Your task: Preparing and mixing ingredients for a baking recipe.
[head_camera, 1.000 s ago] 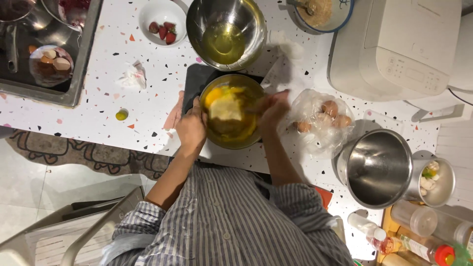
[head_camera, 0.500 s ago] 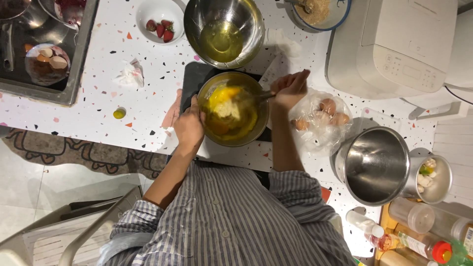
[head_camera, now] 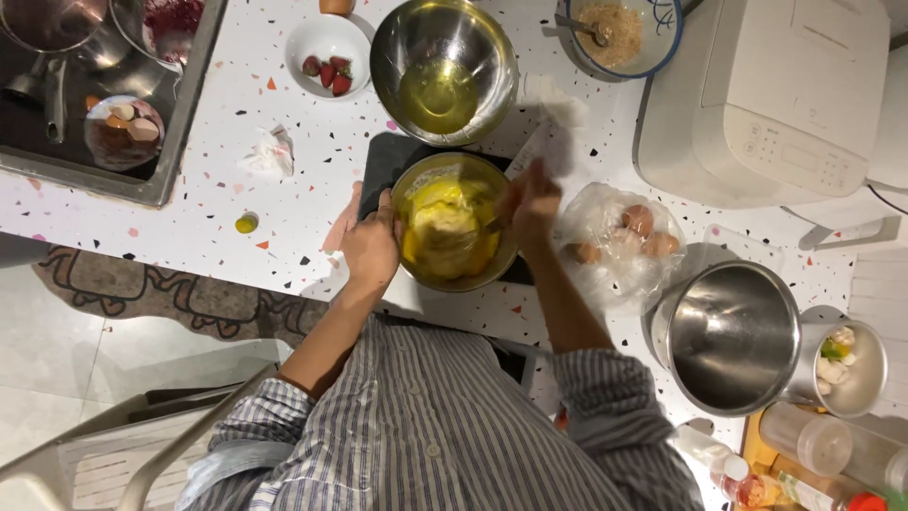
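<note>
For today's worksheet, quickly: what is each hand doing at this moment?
Left hand: closed on the rim of the metal mixing bowl.
Right hand: blurred at the bowl's far edge, apparently gripping a utensil; cannot be told.

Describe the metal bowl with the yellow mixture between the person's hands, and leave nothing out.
The mixing bowl is round, of shiny metal, and stands upright on a dark mat on the speckled white counter. Inside lies a thick, pale yellow mixture, heaped in the middle and smeared up the walls. The left hand grips its rim. The right hand, blurred, is at the opposite rim with a utensil that cannot be made out.
</note>
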